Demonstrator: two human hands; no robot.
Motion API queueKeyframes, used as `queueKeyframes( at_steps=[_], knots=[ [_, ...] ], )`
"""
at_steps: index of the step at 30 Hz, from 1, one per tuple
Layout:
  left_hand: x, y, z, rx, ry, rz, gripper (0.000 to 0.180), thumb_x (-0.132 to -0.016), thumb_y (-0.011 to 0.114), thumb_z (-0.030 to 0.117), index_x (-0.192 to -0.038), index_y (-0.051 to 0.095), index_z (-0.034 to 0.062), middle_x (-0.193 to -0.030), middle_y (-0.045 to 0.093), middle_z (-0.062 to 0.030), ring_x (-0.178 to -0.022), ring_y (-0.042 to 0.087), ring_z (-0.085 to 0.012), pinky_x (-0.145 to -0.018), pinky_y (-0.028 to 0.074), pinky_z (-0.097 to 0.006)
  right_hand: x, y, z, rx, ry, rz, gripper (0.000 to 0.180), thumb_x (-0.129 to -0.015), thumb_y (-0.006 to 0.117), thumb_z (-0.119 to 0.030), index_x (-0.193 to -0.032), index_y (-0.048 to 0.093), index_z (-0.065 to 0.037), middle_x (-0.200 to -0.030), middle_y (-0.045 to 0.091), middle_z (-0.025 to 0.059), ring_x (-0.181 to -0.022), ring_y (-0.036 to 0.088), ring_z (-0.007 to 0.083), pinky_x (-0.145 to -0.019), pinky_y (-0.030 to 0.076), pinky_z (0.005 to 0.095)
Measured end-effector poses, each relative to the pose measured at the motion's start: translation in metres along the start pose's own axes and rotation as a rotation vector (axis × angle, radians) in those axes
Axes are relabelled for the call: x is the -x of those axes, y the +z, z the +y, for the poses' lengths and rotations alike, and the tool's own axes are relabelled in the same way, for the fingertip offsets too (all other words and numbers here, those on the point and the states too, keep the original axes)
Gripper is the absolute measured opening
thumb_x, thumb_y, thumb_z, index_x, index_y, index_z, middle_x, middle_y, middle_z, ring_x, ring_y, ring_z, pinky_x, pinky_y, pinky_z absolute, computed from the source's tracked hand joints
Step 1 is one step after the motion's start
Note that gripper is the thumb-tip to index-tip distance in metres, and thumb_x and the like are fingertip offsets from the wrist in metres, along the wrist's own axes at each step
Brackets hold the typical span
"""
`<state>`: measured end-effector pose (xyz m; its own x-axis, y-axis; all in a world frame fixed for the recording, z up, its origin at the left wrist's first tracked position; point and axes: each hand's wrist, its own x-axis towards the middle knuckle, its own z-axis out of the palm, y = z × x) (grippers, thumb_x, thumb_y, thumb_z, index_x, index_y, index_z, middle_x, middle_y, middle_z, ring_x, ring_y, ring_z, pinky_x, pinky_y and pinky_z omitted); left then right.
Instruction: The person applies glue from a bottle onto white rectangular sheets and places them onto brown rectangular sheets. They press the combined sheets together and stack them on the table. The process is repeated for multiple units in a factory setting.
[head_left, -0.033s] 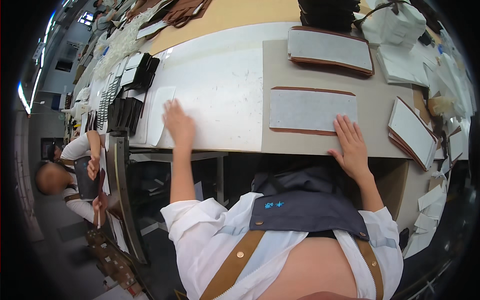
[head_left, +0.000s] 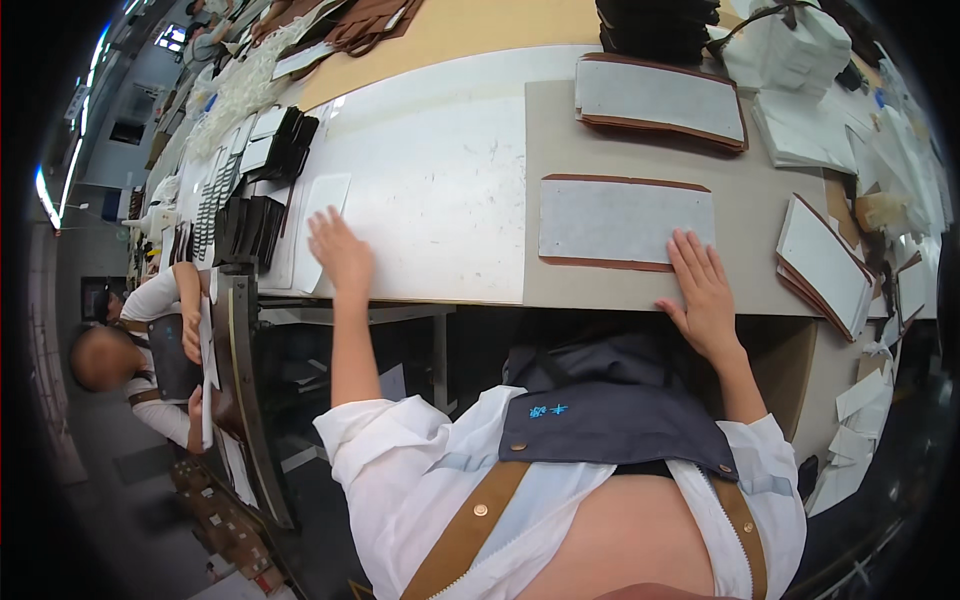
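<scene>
A rectangular pale grey panel with brown borders point(head_left: 620, 222) lies flat on the beige board in front of me. My right hand point(head_left: 702, 295) is spread open, its fingertips resting on the panel's near right corner and its thumb on the board. To the left, my left hand point(head_left: 342, 255) is open with fingers apart. It reaches over the right edge of a thin white sheet point(head_left: 325, 200). Whether those fingers touch the sheet, I cannot tell. Neither hand grasps anything.
Brown-edged panels are stacked at the back point(head_left: 660, 95) and tilted at the right point(head_left: 825, 265). Black folded pieces point(head_left: 250, 230) stand at the left, and a black stack point(head_left: 658, 30) is at the far side. White padding point(head_left: 805, 130) sits back right. A co-worker point(head_left: 165, 335) handles a white piece at left.
My left hand has shifted a little left, nearer the white sheet's middle. My right hand and the panel have stayed put. The co-worker's hands and the piece they hold have moved.
</scene>
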<state>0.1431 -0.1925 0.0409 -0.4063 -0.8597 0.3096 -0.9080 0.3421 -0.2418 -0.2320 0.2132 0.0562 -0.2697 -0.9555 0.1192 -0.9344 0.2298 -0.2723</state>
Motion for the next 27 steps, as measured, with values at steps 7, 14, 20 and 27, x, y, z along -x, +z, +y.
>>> queueKeyframes(
  at_steps=[7,14,20,27],
  knots=[
    [-0.034,-0.010,-0.071,-0.050,-0.016,-0.012,0.025,-0.090,0.066,0.015,-0.113,0.071,0.0071,-0.100,0.073,-0.0112,-0.100,0.067,-0.0301,-0.116,0.030,-0.053,0.002,0.000,0.004,-0.155,-0.019,0.116,0.074,-0.088,0.074,-0.030,-0.150,0.045,-0.003,-0.161,0.038,0.0140,-0.150,0.033,0.0324,-0.123,0.024,0.0497],
    [-0.015,-0.169,0.102,0.672,0.630,0.011,0.014,-0.090,0.068,0.007,-0.103,0.068,0.0038,-0.095,0.070,-0.0094,-0.094,0.066,-0.0261,-0.117,0.031,-0.049,-0.034,-0.027,-0.008,-0.642,0.031,0.431,0.078,-0.084,0.081,-0.018,-0.151,0.043,-0.004,-0.159,0.041,0.0155,-0.149,0.037,0.0315,-0.122,0.027,0.0458],
    [0.007,-0.229,0.170,0.925,1.036,-0.274,0.019,-0.082,0.069,-0.001,-0.100,0.067,0.0040,-0.089,0.065,-0.0084,-0.092,0.065,-0.0256,-0.119,0.029,-0.051,-0.053,-0.045,-0.006,-0.996,0.036,0.317,0.056,-0.087,0.079,-0.014,-0.137,0.056,-0.002,-0.133,0.062,0.0083,-0.122,0.058,0.0193,-0.105,0.044,0.0351],
    [-0.003,-0.167,0.191,1.298,0.582,-0.495,0.026,-0.092,0.070,0.013,-0.116,0.066,0.0037,-0.102,0.072,-0.0062,-0.097,0.067,-0.0186,-0.105,0.045,-0.037,-0.017,-0.036,0.023,-1.328,0.387,0.253,0.014,-0.095,0.070,-0.011,-0.105,0.070,-0.001,-0.090,0.070,-0.0005,-0.082,0.061,0.0058,-0.077,0.048,0.0225]
  ],
)
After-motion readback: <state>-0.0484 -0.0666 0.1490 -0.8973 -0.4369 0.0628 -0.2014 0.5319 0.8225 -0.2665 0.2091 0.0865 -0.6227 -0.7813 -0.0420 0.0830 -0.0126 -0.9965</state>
